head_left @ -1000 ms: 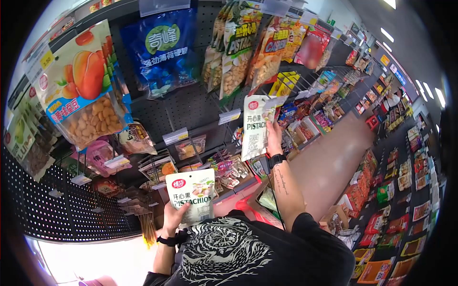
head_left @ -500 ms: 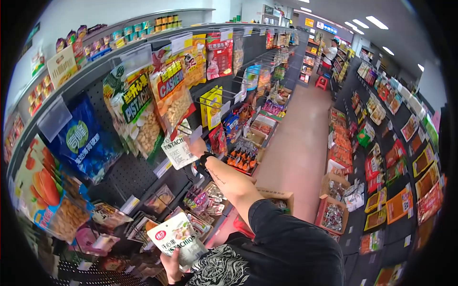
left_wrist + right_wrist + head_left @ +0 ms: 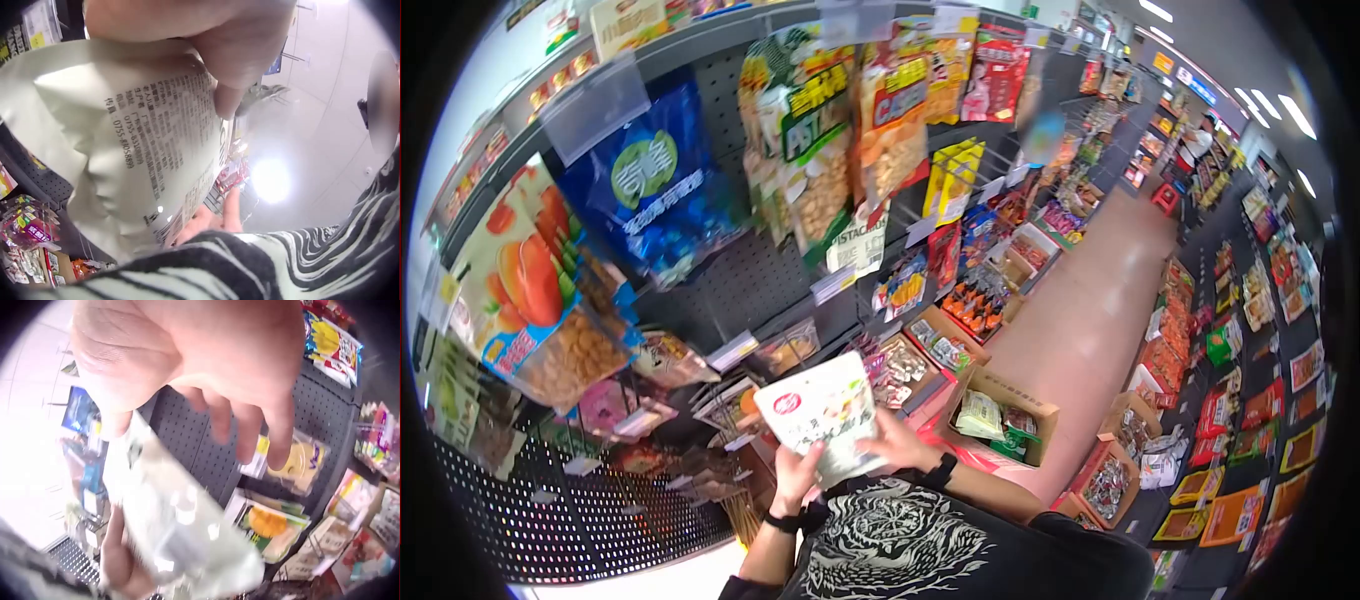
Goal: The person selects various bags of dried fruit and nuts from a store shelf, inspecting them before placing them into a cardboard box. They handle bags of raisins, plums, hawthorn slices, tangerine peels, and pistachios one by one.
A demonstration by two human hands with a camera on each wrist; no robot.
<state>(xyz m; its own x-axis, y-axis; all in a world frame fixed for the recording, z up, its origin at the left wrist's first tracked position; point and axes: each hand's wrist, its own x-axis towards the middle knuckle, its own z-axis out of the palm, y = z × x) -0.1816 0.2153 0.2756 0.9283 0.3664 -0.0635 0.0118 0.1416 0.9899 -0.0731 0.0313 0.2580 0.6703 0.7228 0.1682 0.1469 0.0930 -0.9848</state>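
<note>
The pistachio pouch [image 3: 825,415] was held low before the chest. The left grip [image 3: 795,478] clasped its lower left corner with the thumb on the front, while the right grip [image 3: 897,445] lay against its right edge, fingers loose and spread rather than curled round it. Well above both grips a hanging pouch [image 3: 857,240] of the same kind sat on a peg of the pegboard rack [image 3: 745,285], so I judged one placed and the held one not yet hung — an open cardboard box [image 3: 1000,400] stood on the floor beyond the right grip.
</note>
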